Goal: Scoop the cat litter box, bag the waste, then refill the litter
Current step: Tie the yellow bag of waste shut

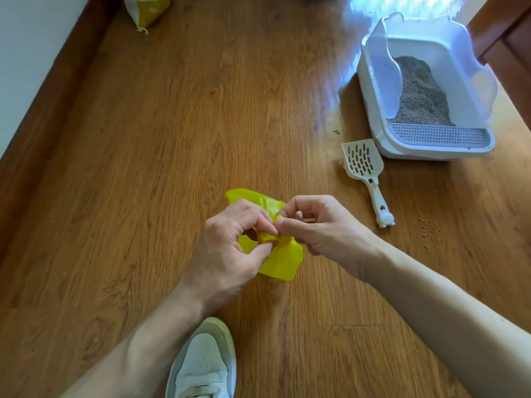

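Here, both hands were knotting the yellow waste bag (280,258) low over the floor (161,145).
The left hand (230,251) and right hand (313,222) each pinched a twisted end of the bag between them, fingers curled tight. The scoop (364,165) lay ahead on the right-hand side, handle toward the person, beside the litter box (373,119); the litter sack (146,10) sat far off, ahead and left.

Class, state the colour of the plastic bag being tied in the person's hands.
Bright yellow plastic bag, seen best in the head view.
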`<state>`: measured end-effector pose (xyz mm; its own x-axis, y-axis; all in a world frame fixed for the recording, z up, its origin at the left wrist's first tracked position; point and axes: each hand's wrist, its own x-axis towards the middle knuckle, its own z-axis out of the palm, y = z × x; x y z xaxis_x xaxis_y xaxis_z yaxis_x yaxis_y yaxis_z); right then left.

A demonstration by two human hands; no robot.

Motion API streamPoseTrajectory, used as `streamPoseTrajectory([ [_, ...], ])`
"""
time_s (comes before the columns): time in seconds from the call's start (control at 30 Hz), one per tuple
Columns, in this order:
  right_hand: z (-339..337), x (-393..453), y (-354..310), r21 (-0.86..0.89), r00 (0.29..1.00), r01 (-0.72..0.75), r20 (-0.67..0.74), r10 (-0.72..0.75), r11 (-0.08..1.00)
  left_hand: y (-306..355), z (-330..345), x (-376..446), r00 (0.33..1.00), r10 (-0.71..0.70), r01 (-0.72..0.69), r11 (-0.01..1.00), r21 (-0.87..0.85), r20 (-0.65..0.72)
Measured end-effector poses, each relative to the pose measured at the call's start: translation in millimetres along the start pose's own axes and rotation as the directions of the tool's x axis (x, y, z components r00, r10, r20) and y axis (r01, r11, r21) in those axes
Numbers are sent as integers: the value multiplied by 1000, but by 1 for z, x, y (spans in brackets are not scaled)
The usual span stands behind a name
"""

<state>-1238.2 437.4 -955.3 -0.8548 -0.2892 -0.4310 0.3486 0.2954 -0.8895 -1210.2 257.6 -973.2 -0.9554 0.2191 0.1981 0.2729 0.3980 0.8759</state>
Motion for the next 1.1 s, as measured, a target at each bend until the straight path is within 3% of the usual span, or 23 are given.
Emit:
streamPoseTrajectory([
  [0.3,7,10,18,63,949,-222,-214,231,973,-14,-2,-9,995,-34,24,993,113,92],
  [0.37,4,14,25,-36,929,-231,-304,209,972,-19,-4,-12,990,-49,32,991,130,130],
  [0.47,-1,18,32,-322,915,-186,-401,44,928,-25,-9,-16,982,-93,73,990,120,165],
  [0.63,1,16,29,-373,945,-22,-311,-103,928,-27,-14,-15,986,-148,144,988,63,70],
  [0.77,-2,14,23,-309,956,104,-231,-181,945,-22,-13,-10,960,-279,269,941,-204,-23],
  [0.9,-2,13,18,-123,965,182,-166,-201,976,-18,-10,-1,947,-320,284,873,-398,-27],
  [1.1,-4,11,11,-43,978,180,-96,-183,983,-7,-9,12,951,-305,263,892,-367,-60],
])
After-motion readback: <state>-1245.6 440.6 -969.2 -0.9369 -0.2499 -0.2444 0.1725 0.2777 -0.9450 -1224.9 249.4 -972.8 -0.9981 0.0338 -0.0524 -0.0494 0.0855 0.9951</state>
